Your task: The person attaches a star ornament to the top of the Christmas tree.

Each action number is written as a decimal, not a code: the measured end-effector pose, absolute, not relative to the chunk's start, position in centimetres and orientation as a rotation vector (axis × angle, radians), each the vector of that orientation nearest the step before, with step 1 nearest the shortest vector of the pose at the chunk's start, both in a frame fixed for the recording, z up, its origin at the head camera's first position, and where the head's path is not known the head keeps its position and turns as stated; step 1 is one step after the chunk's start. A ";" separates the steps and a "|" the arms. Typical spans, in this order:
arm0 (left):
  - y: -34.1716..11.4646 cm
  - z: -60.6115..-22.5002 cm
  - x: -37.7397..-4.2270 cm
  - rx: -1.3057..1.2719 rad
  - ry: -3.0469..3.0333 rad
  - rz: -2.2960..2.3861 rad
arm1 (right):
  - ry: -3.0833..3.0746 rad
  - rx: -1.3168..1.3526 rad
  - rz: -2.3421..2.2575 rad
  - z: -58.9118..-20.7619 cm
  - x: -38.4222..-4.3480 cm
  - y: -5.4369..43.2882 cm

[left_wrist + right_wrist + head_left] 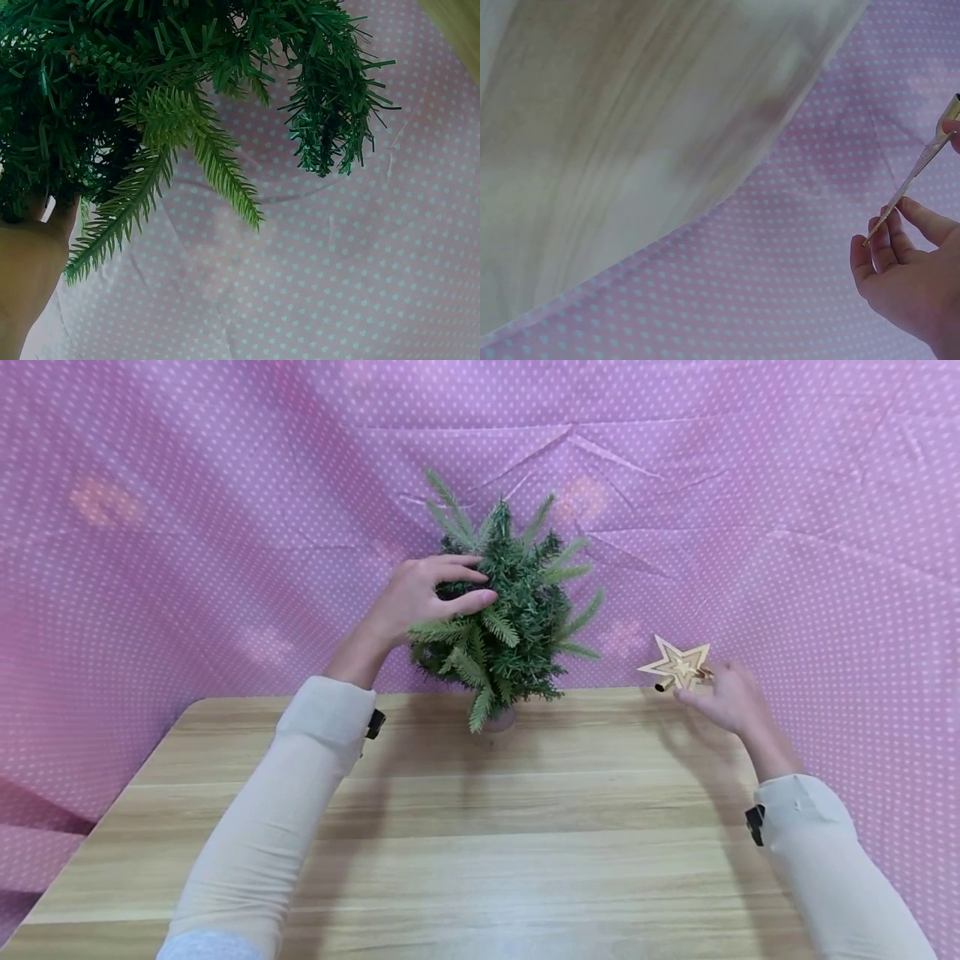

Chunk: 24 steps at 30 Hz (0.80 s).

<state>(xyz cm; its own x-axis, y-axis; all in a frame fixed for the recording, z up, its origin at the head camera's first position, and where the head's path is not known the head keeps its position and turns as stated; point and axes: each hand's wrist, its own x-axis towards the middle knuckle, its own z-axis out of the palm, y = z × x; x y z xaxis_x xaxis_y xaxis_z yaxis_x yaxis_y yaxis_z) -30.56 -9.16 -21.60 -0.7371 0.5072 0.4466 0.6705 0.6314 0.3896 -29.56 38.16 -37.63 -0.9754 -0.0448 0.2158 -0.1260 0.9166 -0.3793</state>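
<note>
The left hand point(429, 592), fingers loosely parted, touches the tree point(525, 618) at head-view centre; the outstretched right hand point(727, 700) pinches the gold star point(682, 665), centre right. Only the right wrist view shows it edge-on.

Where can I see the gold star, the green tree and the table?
Gold star point(682, 666), head view: the middle of its front.
Green tree point(525, 618), head view: dense needles in its middle.
Table point(570, 810), head view: a bare part of its top.
</note>
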 end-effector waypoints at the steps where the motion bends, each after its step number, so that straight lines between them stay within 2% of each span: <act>1: -9.2 -21.6 -30.6 -0.949 -2.562 -0.785 | -2.865 0.127 0.587 -37.5 -29.6 38.1; 24: -9.2 -21.5 -30.6 -0.962 -2.563 -0.792 | -2.767 0.185 0.623 -34.1 -28.9 34.4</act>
<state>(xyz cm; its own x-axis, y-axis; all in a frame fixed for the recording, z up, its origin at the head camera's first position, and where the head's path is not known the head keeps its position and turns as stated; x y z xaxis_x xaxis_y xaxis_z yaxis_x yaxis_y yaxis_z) -30.57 -9.24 -21.54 -0.7348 0.5142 0.4423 0.6741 0.6261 0.3920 -28.86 34.40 -34.09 -0.9473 -0.0594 0.3147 -0.1884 0.8979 -0.3978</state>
